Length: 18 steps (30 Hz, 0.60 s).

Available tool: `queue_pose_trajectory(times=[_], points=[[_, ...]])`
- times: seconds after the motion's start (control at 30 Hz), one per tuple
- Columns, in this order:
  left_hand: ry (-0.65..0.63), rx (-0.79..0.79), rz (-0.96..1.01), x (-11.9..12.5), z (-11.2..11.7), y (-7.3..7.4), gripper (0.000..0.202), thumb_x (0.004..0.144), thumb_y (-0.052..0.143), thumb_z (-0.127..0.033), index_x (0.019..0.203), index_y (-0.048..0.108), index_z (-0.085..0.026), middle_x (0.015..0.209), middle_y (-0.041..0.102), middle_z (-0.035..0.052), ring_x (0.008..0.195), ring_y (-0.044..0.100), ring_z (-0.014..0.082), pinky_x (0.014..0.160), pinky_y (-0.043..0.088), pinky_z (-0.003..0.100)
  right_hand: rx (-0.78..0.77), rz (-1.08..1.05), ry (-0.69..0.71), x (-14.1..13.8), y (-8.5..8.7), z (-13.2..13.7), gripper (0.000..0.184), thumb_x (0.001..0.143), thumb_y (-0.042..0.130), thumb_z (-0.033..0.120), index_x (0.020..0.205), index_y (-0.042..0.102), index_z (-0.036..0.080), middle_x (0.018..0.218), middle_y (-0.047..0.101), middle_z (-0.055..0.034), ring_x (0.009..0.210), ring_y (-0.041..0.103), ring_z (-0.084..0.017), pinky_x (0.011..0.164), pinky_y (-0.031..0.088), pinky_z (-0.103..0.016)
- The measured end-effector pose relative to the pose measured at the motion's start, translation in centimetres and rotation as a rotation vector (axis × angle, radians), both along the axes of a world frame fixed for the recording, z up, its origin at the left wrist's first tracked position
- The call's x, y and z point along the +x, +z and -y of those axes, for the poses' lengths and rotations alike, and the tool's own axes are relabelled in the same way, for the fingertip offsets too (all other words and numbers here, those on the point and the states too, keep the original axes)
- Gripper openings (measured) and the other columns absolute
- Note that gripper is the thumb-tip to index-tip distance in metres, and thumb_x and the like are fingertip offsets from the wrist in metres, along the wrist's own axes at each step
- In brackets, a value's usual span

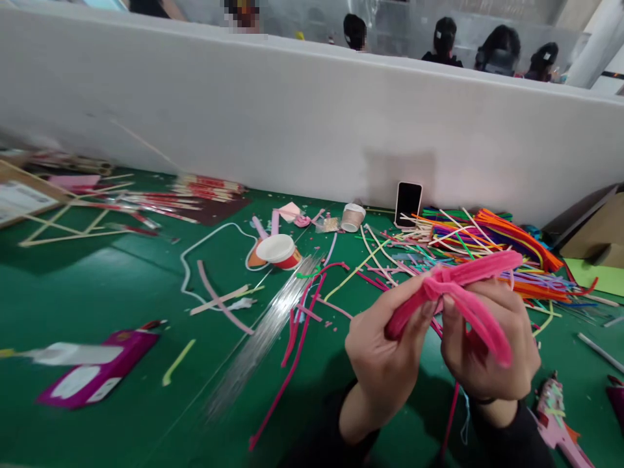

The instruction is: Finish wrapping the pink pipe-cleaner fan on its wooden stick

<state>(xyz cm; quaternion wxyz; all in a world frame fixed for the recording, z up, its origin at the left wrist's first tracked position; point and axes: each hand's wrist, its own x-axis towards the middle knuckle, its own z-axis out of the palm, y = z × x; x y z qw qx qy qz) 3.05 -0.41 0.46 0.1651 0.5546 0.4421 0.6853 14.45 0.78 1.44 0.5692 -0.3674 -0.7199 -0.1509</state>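
Pink fuzzy stems fill the middle right of my view: one pipe-cleaner bundle (468, 273), held up over the table between two hands. The left hand (385, 364) is closed, thumb and fingers pinching the bundle's lower left end. The right hand (487, 354) pinches it at the tied waist, fingers curled, with one loop draped across its knuckles. The bundle's long axis slants from the left thumb up to the right, so its free end points at the upper right of the frame. The draped loop points down and right instead. I cannot count the single stems in it.

Just behind the hands, right of centre, lies one heap of coloured pipe cleaners (492, 240). Left of the left hand, loose pink strands (297, 338) lie on the green table (121, 279) beside one sheaf of silver wires (263, 338).

I count two cups near the centre. A white-and-red cup (280, 250) lies on its side and a small paper cup (351, 216) stands upright. One phone (408, 203) leans against the white partition (292, 117). One glue gun (556, 409) lies at lower right, near the right wrist. One magenta box (92, 374) sits at lower left, and wooden sticks (73, 214) lie at far left.
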Motion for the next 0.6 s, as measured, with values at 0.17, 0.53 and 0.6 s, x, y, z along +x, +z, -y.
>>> queue_pose_trajectory(times=[0.17, 0.53, 0.6], points=[[-0.023, -0.007, 0.010, 0.1, 0.1, 0.1, 0.033, 0.085, 0.073, -0.008, 0.113, 0.074, -0.025, 0.102, 0.081, -0.0024, 0.085, 0.078, 0.0131, 0.078, 0.061, 0.015, -0.163, -0.159, 0.053, -0.9, -0.1, 0.3, 0.017, 0.090, 0.063, 0.011, 0.075, 0.060, 0.019, 0.066, 0.062, -0.0012, 0.065, 0.067, -0.017, 0.061, 0.056, -0.031], [-0.046, -0.030, 0.070, 0.4, 0.0, -0.4, 0.052, 0.079, 0.075, 0.002, 0.119, 0.072, -0.030, 0.109, 0.080, -0.0058, 0.091, 0.078, 0.0122, 0.082, 0.061, 0.015, -0.151, -0.144, -0.027, -1.8, 0.0, 0.4, 0.016, 0.093, 0.059, 0.016, 0.078, 0.059, 0.021, 0.069, 0.061, -0.0017, 0.070, 0.067, -0.019, 0.067, 0.059, -0.037], [-0.042, -0.033, 0.078, 0.3, 0.1, -0.5, 0.051, 0.079, 0.074, 0.002, 0.119, 0.073, -0.031, 0.109, 0.080, -0.0056, 0.090, 0.078, 0.0123, 0.081, 0.061, 0.015, -0.085, -0.162, -0.033, -1.7, -0.4, 0.2, 0.013, 0.093, 0.061, 0.017, 0.082, 0.057, 0.021, 0.075, 0.061, -0.0019, 0.074, 0.068, -0.019, 0.071, 0.060, -0.037]])
